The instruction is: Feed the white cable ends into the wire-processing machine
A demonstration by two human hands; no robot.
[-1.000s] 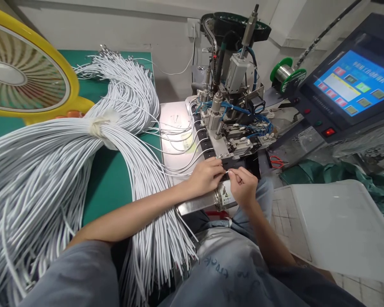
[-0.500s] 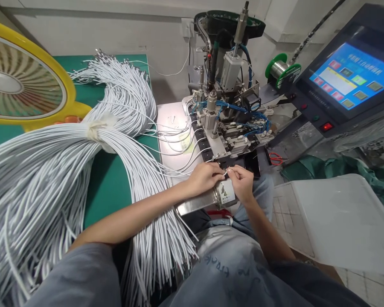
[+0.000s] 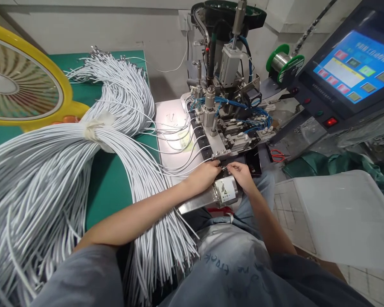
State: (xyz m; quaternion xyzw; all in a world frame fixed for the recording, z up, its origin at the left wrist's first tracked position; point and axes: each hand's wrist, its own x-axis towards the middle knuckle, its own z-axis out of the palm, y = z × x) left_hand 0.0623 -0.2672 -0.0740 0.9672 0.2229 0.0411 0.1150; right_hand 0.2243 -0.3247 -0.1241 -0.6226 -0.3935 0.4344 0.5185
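Note:
My left hand (image 3: 205, 174) is closed at the front edge of the machine (image 3: 216, 143), its fingertips on the end of a white cable. Just right of it, my right hand (image 3: 241, 174) pinches the thin tip of that cable between thumb and finger. The tip itself is too small to make out. Below both hands sits a metal motor housing with a white label (image 3: 226, 189). Several white cables (image 3: 187, 162) run from the left into the machine's row of slots.
A large tied bundle of white cables (image 3: 124, 149) covers the green table (image 3: 107, 192) at left, beside a yellow fan (image 3: 68, 96). A solder wire spool (image 3: 280, 62) and a control screen (image 3: 355, 68) stand right. Red-handled scissors (image 3: 277, 155) and a white plastic bin (image 3: 345, 213) lie below them.
My hands have moved slightly up and in toward the machine's front edge, and the right fingers have straightened a little. The view has shifted slightly.

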